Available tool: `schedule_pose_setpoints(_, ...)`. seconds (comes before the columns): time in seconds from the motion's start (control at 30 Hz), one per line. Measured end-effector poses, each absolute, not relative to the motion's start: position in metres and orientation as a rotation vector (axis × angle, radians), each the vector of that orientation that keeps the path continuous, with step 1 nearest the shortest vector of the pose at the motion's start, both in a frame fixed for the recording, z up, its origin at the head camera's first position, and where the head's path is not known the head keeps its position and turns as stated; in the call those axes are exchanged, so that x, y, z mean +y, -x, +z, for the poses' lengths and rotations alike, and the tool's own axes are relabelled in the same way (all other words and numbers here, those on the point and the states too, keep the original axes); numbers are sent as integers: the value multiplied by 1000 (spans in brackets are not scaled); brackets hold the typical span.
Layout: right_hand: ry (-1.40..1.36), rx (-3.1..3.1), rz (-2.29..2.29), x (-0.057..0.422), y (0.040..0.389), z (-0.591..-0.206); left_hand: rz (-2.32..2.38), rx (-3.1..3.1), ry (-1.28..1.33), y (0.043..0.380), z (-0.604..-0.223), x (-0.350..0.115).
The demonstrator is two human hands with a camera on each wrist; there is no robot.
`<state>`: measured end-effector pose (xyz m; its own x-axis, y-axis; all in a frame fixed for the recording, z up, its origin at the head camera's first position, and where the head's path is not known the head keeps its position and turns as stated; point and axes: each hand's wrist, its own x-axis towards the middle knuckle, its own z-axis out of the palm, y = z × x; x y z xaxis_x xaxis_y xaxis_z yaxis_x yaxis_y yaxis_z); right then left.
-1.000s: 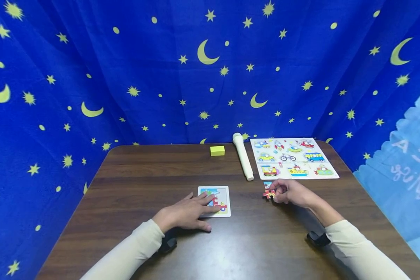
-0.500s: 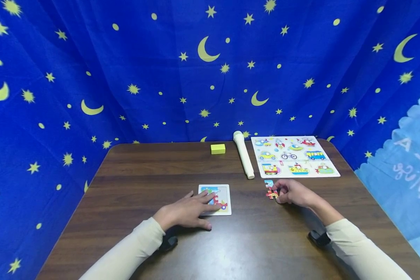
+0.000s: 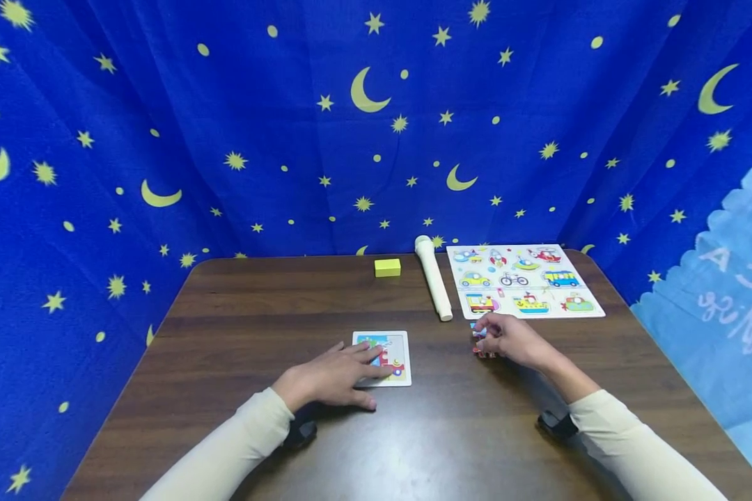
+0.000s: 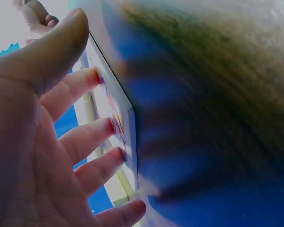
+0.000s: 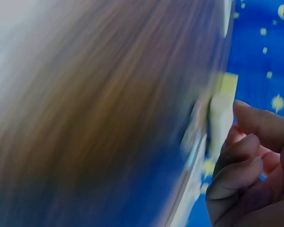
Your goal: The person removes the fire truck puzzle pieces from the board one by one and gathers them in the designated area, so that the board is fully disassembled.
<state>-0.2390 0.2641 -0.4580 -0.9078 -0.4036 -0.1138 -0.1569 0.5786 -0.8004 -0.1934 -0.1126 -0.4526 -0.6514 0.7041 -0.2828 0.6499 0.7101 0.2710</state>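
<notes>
In the head view my left hand (image 3: 332, 376) lies with spread fingers across a small white-framed jigsaw puzzle (image 3: 404, 379). Its fingertips (image 4: 116, 125) press on the puzzle's face in the left wrist view, while the thumb is off the frame. The partly filled frame shows blue, red and yellow pieces. To the right, my right hand (image 3: 517, 341) hovers at loose puzzle pieces, thumb and index finger parted. A blue piece (image 3: 478, 331) shows between those fingertips, and a red piece (image 3: 482, 353) lies just below, partly hidden. The right wrist view shows these pieces only as a blur.
A white peg puzzle board (image 3: 526, 282) with vehicle pictures lies behind my right hand. A cream-coloured microphone-shaped stick (image 3: 434, 278) and a yellow block (image 3: 387, 268) sit near the back edge. The brown table (image 3: 257, 299) meets a blue star-patterned curtain (image 3: 288, 125).
My right hand has come off the red piece and shifted up over the blue one. My left hand has stayed on the framed puzzle.
</notes>
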Motion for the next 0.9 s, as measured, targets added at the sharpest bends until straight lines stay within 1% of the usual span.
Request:
schedule_pose_setpoints(0.27, 632, 2368, -1142, 188, 230, -451, 214, 2542, -1044, 196, -450, -112)
schedule_pose_setpoints(0.43, 726, 2434, -974, 149, 224, -459, 243, 2529, -1051, 198, -449, -112)
schedule_pose_setpoints(0.63, 776, 2642, -806, 130, 218, -466, 247, 2531, -1072, 197, -449, -112)
schedule_pose_setpoints(0.9, 770, 2664, -805, 125, 218, -465, 339, 2497, -1015, 199, -449, -116)
